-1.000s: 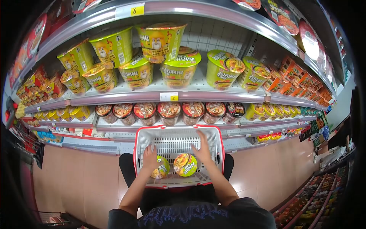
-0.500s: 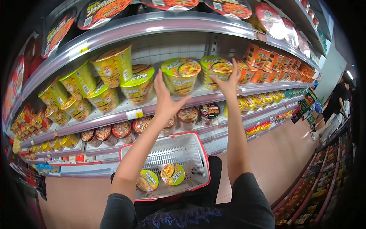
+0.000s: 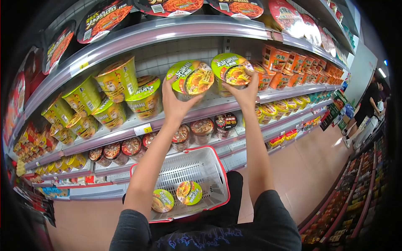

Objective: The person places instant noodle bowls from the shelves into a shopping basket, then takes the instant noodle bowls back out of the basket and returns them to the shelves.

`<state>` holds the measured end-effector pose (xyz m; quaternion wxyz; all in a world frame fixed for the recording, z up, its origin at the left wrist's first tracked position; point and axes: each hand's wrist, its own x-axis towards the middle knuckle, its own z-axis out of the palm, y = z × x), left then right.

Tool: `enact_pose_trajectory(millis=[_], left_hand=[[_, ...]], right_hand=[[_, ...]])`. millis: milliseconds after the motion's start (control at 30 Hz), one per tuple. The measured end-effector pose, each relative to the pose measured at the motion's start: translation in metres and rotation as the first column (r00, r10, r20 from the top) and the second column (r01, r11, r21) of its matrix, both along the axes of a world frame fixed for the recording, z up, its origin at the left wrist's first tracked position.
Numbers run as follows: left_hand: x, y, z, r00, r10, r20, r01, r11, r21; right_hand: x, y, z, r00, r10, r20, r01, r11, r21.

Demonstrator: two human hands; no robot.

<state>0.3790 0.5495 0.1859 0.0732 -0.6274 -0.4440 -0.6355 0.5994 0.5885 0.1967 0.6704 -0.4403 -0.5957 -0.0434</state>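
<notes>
At the middle shelf, my left hand (image 3: 177,103) is closed around the side of a green instant noodle cup (image 3: 189,78), thumb below the lid. My right hand (image 3: 246,93) grips another green instant noodle cup (image 3: 231,70) just to the right of it. Both cups tip toward me so that their printed lids show; their undersides are hidden. Below my arms is a white shopping basket (image 3: 224,180) with a red rim. Two green-lidded noodle cups, one on the left (image 3: 162,201) and one on the right (image 3: 189,193), lie inside it.
More green cups (image 3: 113,113) stand on the shelf to the left, some stacked. Orange noodle cups (image 3: 281,79) are on the right. Red-lidded cups (image 3: 202,126) line the shelf below. A shelf edge (image 3: 167,31) runs above. A person (image 3: 368,106) stands far right.
Both hands have closed on the two green noodle cups, which now tilt toward me and sit slightly higher. The basket's contents look the same.
</notes>
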Motion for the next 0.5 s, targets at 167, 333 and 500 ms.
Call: enact_pose_trajectory(millis=[167, 333, 500], left_hand=[[-0.014, -0.045, 0.001, 0.993, -0.119, 0.027, 0.116, 0.988, 0.104], [-0.05, -0.105, -0.029, 0.941, -0.328, 0.084, 0.32, 0.943, 0.097], [-0.096, -0.176, -0.094, 0.95, -0.267, 0.162, 0.3, 0.926, -0.228]], right_hand=[[-0.016, -0.06, 0.012, 0.918, 0.335, -0.212, -0.306, 0.938, 0.16], [-0.027, -0.115, -0.024, 0.924, 0.378, -0.062, -0.363, 0.915, 0.175], [-0.053, -0.166, -0.101, 0.786, 0.546, -0.289, -0.6, 0.786, -0.146]])
